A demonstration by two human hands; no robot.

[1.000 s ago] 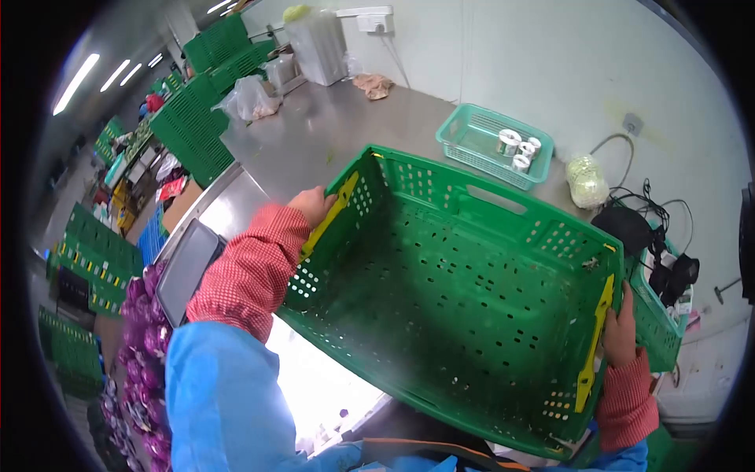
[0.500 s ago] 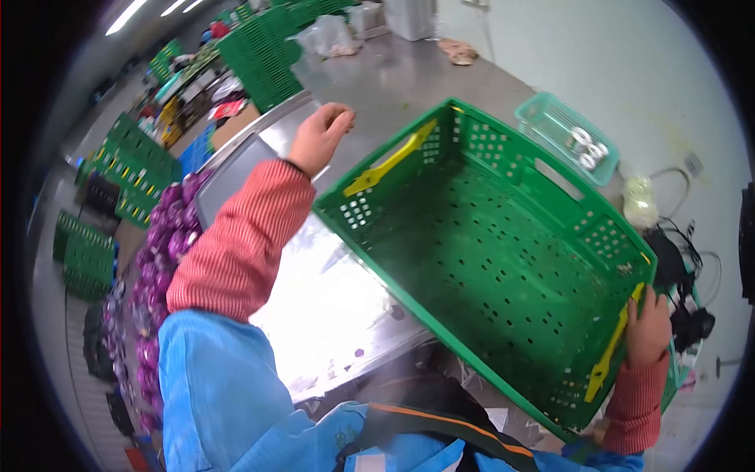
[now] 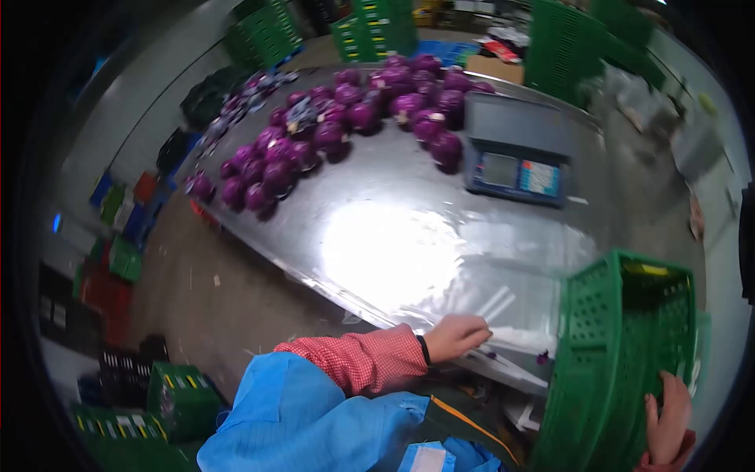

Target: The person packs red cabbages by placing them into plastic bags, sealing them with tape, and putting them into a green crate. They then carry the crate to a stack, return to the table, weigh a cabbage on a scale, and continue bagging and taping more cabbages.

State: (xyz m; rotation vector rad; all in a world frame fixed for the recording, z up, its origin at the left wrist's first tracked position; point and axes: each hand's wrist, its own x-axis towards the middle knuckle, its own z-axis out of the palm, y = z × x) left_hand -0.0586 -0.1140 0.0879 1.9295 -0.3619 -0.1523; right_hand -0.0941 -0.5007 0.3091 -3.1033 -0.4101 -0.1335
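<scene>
My left hand is over the near edge of the metal table, fingers curled together, close to some white plastic film; whether anything small is inside it is hidden. On the right, my right hand lies at the side of a green plastic crate, its fingers on the crate's wall. The crate appears tilted, with its inside partly visible. Purple cabbages lie in a long heap along the table's far side. Beside them stands a grey-blue scale with a display.
Stacks of green crates stand behind the table, next to a cardboard box. More crates are on the floor at lower left. Loose purple leaves lie at the table's far left. A wall runs along the right.
The view has swung left, bringing the cabbages and scale into the middle. The green crate now appears at the right, with my right hand still on it. My left hand is now lower, near the table's edge.
</scene>
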